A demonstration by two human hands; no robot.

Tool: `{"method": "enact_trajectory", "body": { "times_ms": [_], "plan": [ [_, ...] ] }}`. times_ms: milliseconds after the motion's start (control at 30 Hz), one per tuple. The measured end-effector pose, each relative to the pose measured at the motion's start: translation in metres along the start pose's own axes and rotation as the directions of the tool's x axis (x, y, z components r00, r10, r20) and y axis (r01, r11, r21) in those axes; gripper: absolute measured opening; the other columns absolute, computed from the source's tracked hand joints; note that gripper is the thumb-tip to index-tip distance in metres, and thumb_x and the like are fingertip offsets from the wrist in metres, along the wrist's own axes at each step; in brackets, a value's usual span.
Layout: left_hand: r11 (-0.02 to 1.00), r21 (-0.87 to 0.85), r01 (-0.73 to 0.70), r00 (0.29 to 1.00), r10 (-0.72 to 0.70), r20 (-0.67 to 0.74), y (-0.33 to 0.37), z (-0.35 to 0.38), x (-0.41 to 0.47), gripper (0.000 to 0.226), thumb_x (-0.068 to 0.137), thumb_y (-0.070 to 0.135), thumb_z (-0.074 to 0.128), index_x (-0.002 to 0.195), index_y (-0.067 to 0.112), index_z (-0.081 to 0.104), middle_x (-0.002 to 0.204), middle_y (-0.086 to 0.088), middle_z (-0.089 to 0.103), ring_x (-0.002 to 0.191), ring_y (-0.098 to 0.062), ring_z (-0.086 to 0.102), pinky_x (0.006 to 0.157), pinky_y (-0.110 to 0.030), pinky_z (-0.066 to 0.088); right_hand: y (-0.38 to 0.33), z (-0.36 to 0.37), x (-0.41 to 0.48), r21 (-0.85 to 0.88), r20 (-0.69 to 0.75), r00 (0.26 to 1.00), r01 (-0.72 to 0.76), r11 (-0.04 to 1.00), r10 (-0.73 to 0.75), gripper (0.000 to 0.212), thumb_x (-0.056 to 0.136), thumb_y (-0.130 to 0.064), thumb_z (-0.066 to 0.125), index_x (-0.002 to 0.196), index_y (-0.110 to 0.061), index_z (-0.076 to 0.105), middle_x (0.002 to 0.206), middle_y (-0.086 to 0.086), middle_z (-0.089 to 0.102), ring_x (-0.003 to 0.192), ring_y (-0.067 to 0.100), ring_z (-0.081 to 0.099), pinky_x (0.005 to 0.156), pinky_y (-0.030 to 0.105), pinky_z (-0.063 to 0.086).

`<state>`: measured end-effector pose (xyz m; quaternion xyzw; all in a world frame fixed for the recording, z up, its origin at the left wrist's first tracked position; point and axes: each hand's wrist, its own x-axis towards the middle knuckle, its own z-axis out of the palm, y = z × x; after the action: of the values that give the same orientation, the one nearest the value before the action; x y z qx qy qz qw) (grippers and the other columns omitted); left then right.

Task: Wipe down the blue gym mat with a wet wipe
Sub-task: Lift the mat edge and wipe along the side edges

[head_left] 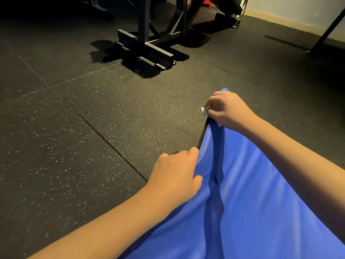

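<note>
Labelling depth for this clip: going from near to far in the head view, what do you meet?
Left hand on the blue mat, right hand holding the wet wipe, black machine frame, pale wall.

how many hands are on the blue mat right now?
2. The left hand grips the mat at its raised left edge, nearer the camera. The right hand grips the same edge farther along, with the wipe bunched in it.
</note>
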<state>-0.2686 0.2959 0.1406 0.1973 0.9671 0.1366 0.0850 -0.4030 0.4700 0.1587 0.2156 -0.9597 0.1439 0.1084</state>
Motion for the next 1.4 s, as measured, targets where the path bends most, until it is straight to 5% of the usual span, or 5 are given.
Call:
{"method": "enact_trajectory", "body": {
  "times_ms": [233, 400, 933, 1100, 1400],
  "plan": [
    [0.999, 0.032, -0.031, 0.999, 0.03, 0.023, 0.004, -0.004, -0.004, 0.042, 0.092, 0.037, 0.048, 0.07, 0.024, 0.014, 0.075, 0.01, 0.025, 0.074, -0.019, 0.03, 0.072, -0.032, 0.027, 0.01, -0.009, -0.022, -0.092, -0.08, 0.997, 0.015, 0.996, -0.022, 0.023, 0.072, -0.018, 0.044, 0.063, -0.007, 0.062, 0.065, -0.002, 0.05, 0.071, 0.022, 0.038, 0.066, 0.023, 0.021],
    [0.922, -0.385, 0.042, 0.998, -0.022, 0.057, 0.003, 0.008, 0.041, 0.024, 0.092, 0.038, 0.051, 0.09, 0.016, 0.045, 0.091, -0.001, 0.05, 0.08, -0.025, 0.05, 0.072, -0.041, 0.044, 0.005, -0.003, -0.053, 0.001, -0.155, 0.987, -0.03, 1.0, 0.029, 0.029, 0.072, -0.024, 0.039, 0.061, -0.01, 0.061, 0.061, 0.001, 0.053, 0.067, 0.019, 0.038, 0.064, 0.023, 0.027],
    [0.997, 0.067, -0.033, 0.994, 0.039, -0.1, 0.024, 0.028, 0.039, 0.025, 0.101, 0.041, 0.037, 0.091, 0.02, 0.029, 0.093, 0.002, 0.044, 0.091, -0.024, 0.057, 0.065, -0.03, 0.034, 0.019, -0.016, -0.061, -0.132, -0.299, 0.954, -0.041, 0.99, -0.001, 0.022, 0.08, -0.011, 0.053, 0.06, -0.002, 0.054, 0.065, 0.013, 0.055, 0.062, 0.03, 0.051, 0.054, 0.034, 0.039],
    [0.991, 0.119, -0.061, 0.986, 0.078, -0.146, 0.027, 0.031, 0.039, 0.025, 0.102, 0.041, 0.034, 0.092, 0.019, 0.027, 0.095, 0.001, 0.044, 0.092, -0.024, 0.057, 0.066, -0.029, 0.033, 0.039, -0.042, -0.055, -0.076, -0.549, 0.829, -0.178, 0.981, 0.108, 0.012, 0.078, -0.001, 0.053, 0.067, 0.003, 0.052, 0.07, 0.02, 0.055, 0.063, 0.032, 0.051, 0.057, 0.033, 0.033],
    [0.967, 0.21, -0.146, 0.956, 0.193, -0.222, 0.027, 0.031, 0.036, 0.033, 0.089, 0.043, 0.063, 0.087, 0.019, 0.04, 0.084, -0.001, 0.057, 0.067, -0.02, 0.062, 0.052, -0.026, 0.033, 0.032, -0.023, -0.059, -0.079, -0.349, 0.937, -0.032, 0.996, 0.003, 0.01, 0.08, -0.01, 0.068, 0.072, -0.006, 0.066, 0.082, 0.009, 0.06, 0.076, 0.031, 0.054, 0.057, 0.032, 0.045]
  ]
}}
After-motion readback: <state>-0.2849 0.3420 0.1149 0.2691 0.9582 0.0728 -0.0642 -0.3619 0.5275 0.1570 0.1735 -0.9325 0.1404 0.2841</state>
